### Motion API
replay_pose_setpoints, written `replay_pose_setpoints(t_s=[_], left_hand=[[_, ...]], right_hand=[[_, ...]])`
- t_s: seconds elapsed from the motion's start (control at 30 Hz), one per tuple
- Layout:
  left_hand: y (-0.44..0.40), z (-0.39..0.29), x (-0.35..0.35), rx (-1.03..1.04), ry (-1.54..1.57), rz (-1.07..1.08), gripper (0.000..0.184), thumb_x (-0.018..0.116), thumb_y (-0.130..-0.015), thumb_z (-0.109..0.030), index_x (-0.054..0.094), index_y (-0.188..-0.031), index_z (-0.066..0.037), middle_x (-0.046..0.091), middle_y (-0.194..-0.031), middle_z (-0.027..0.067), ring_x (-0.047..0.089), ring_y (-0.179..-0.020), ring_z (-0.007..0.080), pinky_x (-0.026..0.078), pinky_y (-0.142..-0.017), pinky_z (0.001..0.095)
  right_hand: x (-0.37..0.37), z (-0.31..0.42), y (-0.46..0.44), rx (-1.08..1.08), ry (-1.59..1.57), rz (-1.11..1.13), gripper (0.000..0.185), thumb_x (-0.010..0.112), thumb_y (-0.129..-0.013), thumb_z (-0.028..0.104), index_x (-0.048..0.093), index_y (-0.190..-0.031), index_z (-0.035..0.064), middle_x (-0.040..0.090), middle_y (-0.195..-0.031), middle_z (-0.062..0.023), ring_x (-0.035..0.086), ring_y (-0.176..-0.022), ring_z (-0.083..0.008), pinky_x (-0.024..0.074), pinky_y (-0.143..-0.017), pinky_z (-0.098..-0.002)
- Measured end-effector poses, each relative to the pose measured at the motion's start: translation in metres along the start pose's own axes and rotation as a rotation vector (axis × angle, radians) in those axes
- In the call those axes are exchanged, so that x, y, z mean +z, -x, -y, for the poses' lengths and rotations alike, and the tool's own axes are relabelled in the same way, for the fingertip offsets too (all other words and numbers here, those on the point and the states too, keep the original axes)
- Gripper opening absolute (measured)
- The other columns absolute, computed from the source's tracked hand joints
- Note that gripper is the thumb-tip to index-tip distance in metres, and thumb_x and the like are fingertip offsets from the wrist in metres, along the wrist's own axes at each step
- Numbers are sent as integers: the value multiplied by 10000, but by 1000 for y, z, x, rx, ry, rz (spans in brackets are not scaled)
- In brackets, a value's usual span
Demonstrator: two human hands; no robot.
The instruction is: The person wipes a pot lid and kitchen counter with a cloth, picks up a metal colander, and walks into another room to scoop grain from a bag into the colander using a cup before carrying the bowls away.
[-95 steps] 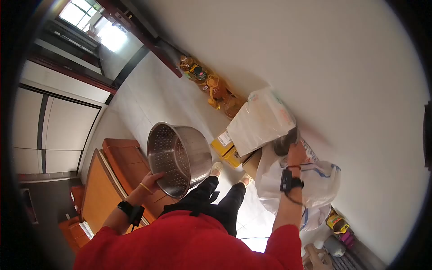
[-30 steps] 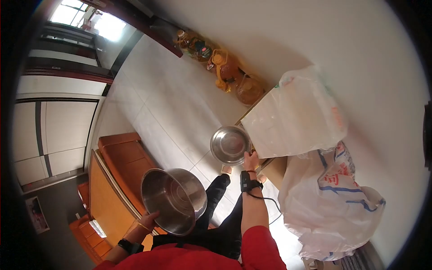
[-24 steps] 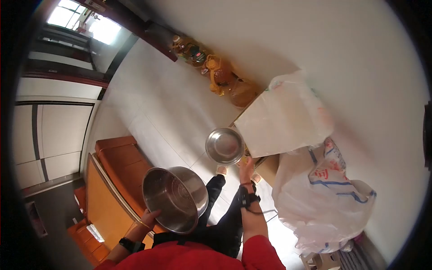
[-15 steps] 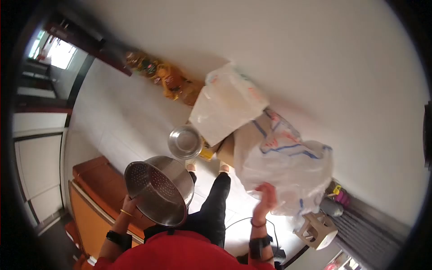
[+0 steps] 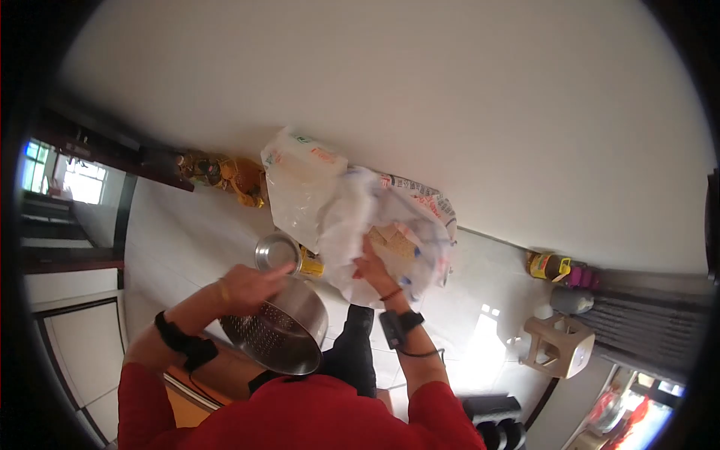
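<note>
A large steel colander (image 5: 304, 326) with a perforated bottom tilts against my body and lap. My left hand (image 5: 255, 289) is over its upper rim; the fingers are smeared by motion, so I cannot tell whether they hold anything. My right hand (image 5: 373, 268) is at the mouth of a white plastic bag (image 5: 341, 225), its fingers closed on the near edge. The bag gapes open, and pale tan, grainy-looking contents (image 5: 394, 241) show inside, partly blurred. A second white bag (image 5: 300, 184) stands left of it, against the wall.
A round steel bowl (image 5: 277, 253) is by my feet beside a yellow pack (image 5: 311, 262). Oil bottles (image 5: 217, 172) line the wall at left. Rightward are a beige stool (image 5: 559, 345), a yellow can (image 5: 547, 265) and a grey curtain (image 5: 645, 307).
My left hand has moved from the colander's left rim to above its upper rim. My right hand has reached the bag, whose blue-striped top has been opened. The view has shifted.
</note>
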State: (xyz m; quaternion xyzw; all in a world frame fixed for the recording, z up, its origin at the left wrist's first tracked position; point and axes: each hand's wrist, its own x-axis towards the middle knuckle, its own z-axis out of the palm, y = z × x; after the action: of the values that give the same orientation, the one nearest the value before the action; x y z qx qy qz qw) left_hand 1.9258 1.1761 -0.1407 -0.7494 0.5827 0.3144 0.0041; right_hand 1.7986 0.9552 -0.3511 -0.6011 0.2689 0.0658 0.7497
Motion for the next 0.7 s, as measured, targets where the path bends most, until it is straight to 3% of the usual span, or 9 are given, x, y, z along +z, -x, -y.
replay_pose_setpoints(t_s=[0.1,0.2,0.23,0.3,0.37,0.47,0.57,0.67,0.7], left_hand=[[-58,-27,16,271,-125,90,165,538,-691,-144,552,-839,-73,319,-1321,94,596,-785,254,485,-600,357],[-116,-23,34,139,-143,302,250,565,-663,-153,622,-894,-76,303,-1314,140,585,-825,272,469,-697,366],[-131,-21,36,70,-156,417,260,564,-665,-166,640,-899,-82,312,-1310,139,580,-861,275,464,-729,363],[-158,-11,76,35,-132,371,289,578,-657,-181,642,-925,-93,342,-1292,141,582,-874,269,466,-735,358],[-173,-18,93,-1,-143,372,305,589,-652,-191,642,-938,-97,371,-1273,144,581,-887,264,466,-741,359],[-196,-44,99,-43,-197,440,306,597,-650,-197,641,-934,-90,408,-1245,148,574,-908,262,466,-747,369],[-198,-48,95,-41,-181,519,296,601,-645,-185,642,-916,-72,415,-1233,154,563,-926,273,463,-750,373],[-187,-41,85,3,-134,436,287,603,-630,-154,644,-895,-50,379,-1253,167,542,-964,294,448,-775,367],[-179,-41,87,60,-151,326,297,608,-624,-144,643,-902,-47,368,-1266,162,530,-984,296,442,-788,369]], right_hand=[[26,27,-2,-51,258,272,568,547,-809,206,283,-1297,86,559,-1001,-115,545,-608,-124,460,-492,-239],[-3,1,-9,-37,150,458,532,528,-819,178,300,-1292,93,582,-964,-94,540,-624,-110,450,-494,-230],[-18,12,2,81,109,344,488,510,-820,134,334,-1273,88,587,-932,-63,536,-641,-100,446,-504,-224],[-51,-4,8,128,-10,185,425,513,-814,124,394,-1218,60,580,-941,-43,540,-716,-104,457,-577,-231],[-77,-26,7,-162,458,-219,397,529,-784,104,431,-1161,30,569,-970,-83,551,-810,-166,458,-661,-269],[-103,-7,13,-263,621,-635,429,548,-744,96,427,-1149,24,549,-1011,-142,546,-884,-255,448,-724,-327],[-111,22,15,-626,1125,-585,448,555,-683,105,453,-1104,-7,553,-959,-173,546,-866,-317,431,-762,-367],[-111,-16,16,-23,1090,-19,427,533,-681,119,464,-1093,31,552,-973,-182,535,-893,-330,418,-786,-389],[-109,-36,17,-93,1058,136,387,516,-692,124,476,-1071,53,556,-967,-178,533,-899,-332,422,-778,-395]])
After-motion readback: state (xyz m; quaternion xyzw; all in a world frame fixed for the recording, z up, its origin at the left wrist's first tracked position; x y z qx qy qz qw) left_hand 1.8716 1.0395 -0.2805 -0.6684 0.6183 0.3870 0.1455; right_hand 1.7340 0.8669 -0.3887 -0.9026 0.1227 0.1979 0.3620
